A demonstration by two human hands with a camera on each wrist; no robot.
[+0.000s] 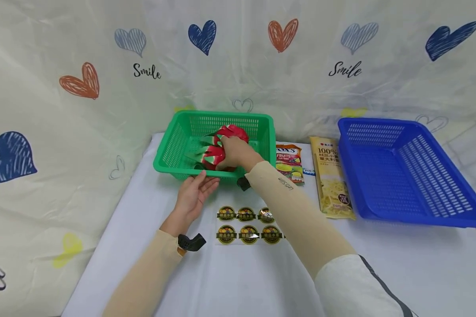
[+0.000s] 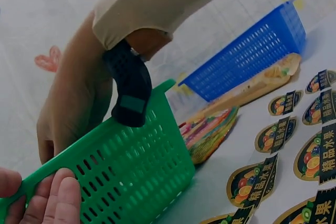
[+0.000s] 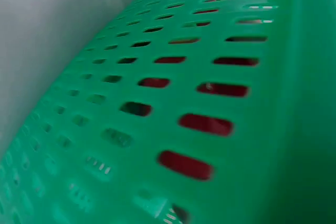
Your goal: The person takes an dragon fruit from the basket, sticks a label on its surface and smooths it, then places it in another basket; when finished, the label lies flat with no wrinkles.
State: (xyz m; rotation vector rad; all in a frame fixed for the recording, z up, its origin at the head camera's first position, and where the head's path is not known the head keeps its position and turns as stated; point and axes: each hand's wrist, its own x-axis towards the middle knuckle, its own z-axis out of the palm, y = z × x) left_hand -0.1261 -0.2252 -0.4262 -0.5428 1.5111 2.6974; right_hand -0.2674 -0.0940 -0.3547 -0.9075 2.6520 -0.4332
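Note:
Inside the green plastic basket (image 1: 170, 169) lie red dragon fruits with green-tipped scales. My right hand (image 1: 238, 152) reaches over the front rim and grips the nearer dragon fruit (image 1: 211, 158), its fingers bent around it. Another dragon fruit (image 1: 238, 131) lies just behind. At the front rim my left hand (image 1: 191, 199) holds the basket, thumb on top; the left wrist view shows the rim between thumb and fingers (image 2: 65, 198). Only the slotted basket wall (image 3: 121, 87) fills the right wrist view, with red showing through; the right hand is hidden there.
In front of the basket lies a sheet of round black-and-gold stickers (image 1: 247, 233). To its right are a candy bag (image 1: 289, 160), a yellow pasta packet (image 1: 331, 185) and a blue basket (image 1: 400, 185). A patterned curtain (image 1: 230, 66) hangs behind.

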